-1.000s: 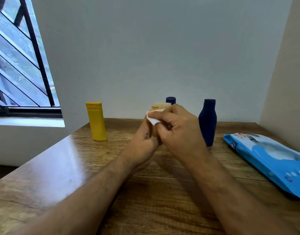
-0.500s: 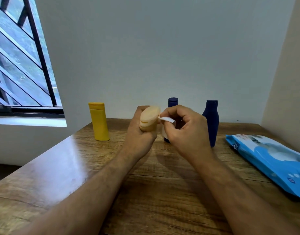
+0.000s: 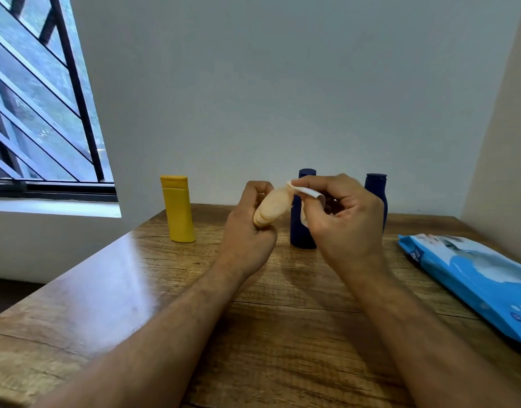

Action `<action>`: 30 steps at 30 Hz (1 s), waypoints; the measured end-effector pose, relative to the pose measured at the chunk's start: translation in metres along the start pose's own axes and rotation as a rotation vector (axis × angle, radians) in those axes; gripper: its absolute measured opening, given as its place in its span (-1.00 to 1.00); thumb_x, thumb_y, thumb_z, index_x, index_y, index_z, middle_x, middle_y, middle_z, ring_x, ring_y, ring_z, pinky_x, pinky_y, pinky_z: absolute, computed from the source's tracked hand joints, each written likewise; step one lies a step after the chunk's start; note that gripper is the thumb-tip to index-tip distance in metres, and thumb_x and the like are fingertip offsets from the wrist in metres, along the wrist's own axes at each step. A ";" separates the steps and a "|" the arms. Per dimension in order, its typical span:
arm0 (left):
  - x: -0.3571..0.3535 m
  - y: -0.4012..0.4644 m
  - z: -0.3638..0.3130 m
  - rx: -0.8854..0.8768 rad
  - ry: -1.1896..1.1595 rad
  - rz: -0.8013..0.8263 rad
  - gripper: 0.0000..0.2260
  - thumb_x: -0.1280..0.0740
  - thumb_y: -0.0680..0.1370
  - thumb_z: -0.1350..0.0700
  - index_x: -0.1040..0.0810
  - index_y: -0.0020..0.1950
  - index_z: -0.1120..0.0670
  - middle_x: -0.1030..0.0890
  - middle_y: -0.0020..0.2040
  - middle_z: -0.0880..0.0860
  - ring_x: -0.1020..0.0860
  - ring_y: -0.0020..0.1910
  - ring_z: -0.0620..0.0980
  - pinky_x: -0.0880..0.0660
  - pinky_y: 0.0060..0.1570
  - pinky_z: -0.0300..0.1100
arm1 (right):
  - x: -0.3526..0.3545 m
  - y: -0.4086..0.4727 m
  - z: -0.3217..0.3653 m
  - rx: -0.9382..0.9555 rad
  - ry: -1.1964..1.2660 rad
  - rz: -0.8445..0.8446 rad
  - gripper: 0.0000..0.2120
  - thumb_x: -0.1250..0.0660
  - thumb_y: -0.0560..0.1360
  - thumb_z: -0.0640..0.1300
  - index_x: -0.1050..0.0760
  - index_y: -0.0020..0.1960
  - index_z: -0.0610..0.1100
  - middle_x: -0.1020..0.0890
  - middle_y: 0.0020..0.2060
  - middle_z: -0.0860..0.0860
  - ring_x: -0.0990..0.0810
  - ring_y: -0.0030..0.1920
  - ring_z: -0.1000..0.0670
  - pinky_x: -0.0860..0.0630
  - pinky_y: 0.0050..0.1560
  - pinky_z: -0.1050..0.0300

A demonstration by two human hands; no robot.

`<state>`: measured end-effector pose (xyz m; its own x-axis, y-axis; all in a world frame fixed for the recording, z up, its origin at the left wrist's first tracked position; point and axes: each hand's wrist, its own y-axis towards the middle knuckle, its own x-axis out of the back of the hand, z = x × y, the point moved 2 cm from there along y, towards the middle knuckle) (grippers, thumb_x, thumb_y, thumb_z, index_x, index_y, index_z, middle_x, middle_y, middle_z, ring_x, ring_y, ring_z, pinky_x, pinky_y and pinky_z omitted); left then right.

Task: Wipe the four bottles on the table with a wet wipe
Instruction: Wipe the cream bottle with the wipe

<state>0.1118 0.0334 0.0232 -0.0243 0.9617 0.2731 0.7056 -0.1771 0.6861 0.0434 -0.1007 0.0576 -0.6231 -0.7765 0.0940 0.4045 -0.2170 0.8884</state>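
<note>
Mid-task: the person's left hand (image 3: 247,228) is wrapped around a beige bottle (image 3: 272,208), lifted off the wooden table (image 3: 283,319) and tilted with one end toward the camera, while the right hand (image 3: 338,219) pinches a white wet wipe (image 3: 305,192) against that end. So one bottle is being wiped now. Whether any other is already clean cannot be judged from this view. Three bottles stand on the table: a yellow bottle (image 3: 178,209) left of the beige bottle, a dark blue bottle (image 3: 300,219) right behind it, and a second dark blue bottle (image 3: 377,198) further right, mostly hidden by the right hand. The beige bottle's body is hidden inside the left fist; most of the wipe probably sits bunched in the right palm. The blue wipes pack (image 3: 471,281), far right, is cut off by the frame edge.
</note>
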 end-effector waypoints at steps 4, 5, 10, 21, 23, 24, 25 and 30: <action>0.000 0.000 0.002 -0.007 0.044 -0.027 -0.48 -0.26 0.31 0.38 -0.39 0.08 -0.17 -0.55 -0.10 -0.01 -0.52 -0.15 -0.01 -0.45 -0.33 -0.14 | -0.006 -0.004 0.001 0.026 -0.073 0.098 -0.75 -0.37 0.44 -0.32 -0.69 0.00 -0.05 -0.65 -0.16 0.10 -0.59 -0.11 0.19 -0.47 -0.17 0.45; 0.001 0.001 0.004 -0.001 0.055 -0.040 -0.49 -0.25 0.29 0.34 -0.37 0.06 -0.19 -0.54 -0.09 -0.02 -0.51 -0.14 0.00 -0.42 -0.33 -0.13 | -0.007 -0.004 -0.001 -0.003 -0.083 0.105 -0.76 -0.38 0.44 -0.30 -0.69 0.00 -0.04 -0.65 -0.14 0.12 -0.60 -0.09 0.18 -0.50 -0.15 0.43; 0.002 0.003 0.015 0.011 0.112 -0.071 -0.47 -0.34 0.40 0.39 -0.34 0.05 -0.24 -0.57 -0.08 -0.01 -0.55 -0.09 0.04 -0.50 -0.28 -0.07 | -0.012 -0.010 0.002 0.028 -0.062 0.236 -0.81 -0.43 0.44 -0.27 -0.69 -0.03 -0.03 -0.65 -0.14 0.14 -0.60 -0.11 0.17 -0.51 -0.13 0.41; 0.004 0.001 0.011 -0.019 0.178 -0.071 -0.51 -0.25 0.30 0.27 -0.33 0.05 -0.26 -0.54 -0.05 0.01 -0.53 -0.05 0.10 -0.55 -0.20 0.11 | -0.007 -0.007 -0.006 -0.036 -0.101 0.151 -0.81 -0.41 0.45 -0.25 -0.69 0.00 -0.05 -0.66 -0.13 0.10 -0.60 -0.09 0.16 -0.56 -0.10 0.35; 0.005 0.002 0.015 -0.018 0.176 -0.091 -0.53 -0.33 0.37 0.30 -0.34 0.07 -0.22 -0.56 -0.05 0.01 -0.56 -0.06 0.09 -0.58 -0.20 0.14 | -0.011 -0.011 0.000 0.045 -0.080 0.235 -0.81 -0.43 0.43 -0.25 -0.69 -0.02 -0.04 -0.66 -0.16 0.10 -0.60 -0.13 0.14 -0.54 -0.15 0.35; 0.006 0.003 0.017 -0.019 0.183 -0.098 -0.53 -0.37 0.41 0.32 -0.35 0.07 -0.21 -0.58 -0.05 -0.01 -0.57 -0.06 0.07 -0.59 -0.19 0.14 | -0.013 -0.013 0.003 0.072 -0.077 0.264 -0.81 -0.43 0.43 -0.25 -0.70 -0.01 -0.04 -0.66 -0.17 0.10 -0.59 -0.15 0.14 -0.52 -0.17 0.37; 0.007 0.003 0.017 -0.021 0.193 -0.102 -0.52 -0.39 0.43 0.32 -0.35 0.07 -0.22 -0.58 -0.06 -0.02 -0.57 -0.06 0.06 -0.59 -0.18 0.14 | -0.015 -0.013 0.004 0.087 -0.079 0.270 -0.81 -0.43 0.43 -0.25 -0.70 -0.01 -0.03 -0.65 -0.17 0.10 -0.59 -0.16 0.14 -0.50 -0.19 0.39; 0.006 0.002 0.009 -0.044 0.196 -0.070 -0.49 -0.26 0.32 0.31 -0.33 0.05 -0.26 -0.53 -0.06 0.00 -0.52 -0.06 0.09 -0.50 -0.24 0.03 | -0.008 -0.005 -0.005 -0.053 -0.114 0.110 -0.80 -0.40 0.47 -0.24 -0.68 0.03 -0.02 -0.66 -0.11 0.11 -0.60 -0.07 0.17 -0.58 -0.07 0.31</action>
<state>0.1191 0.0406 0.0200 -0.2128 0.9135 0.3469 0.6656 -0.1244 0.7359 0.0495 -0.0961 0.0503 -0.6439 -0.7255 0.2429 0.5074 -0.1673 0.8453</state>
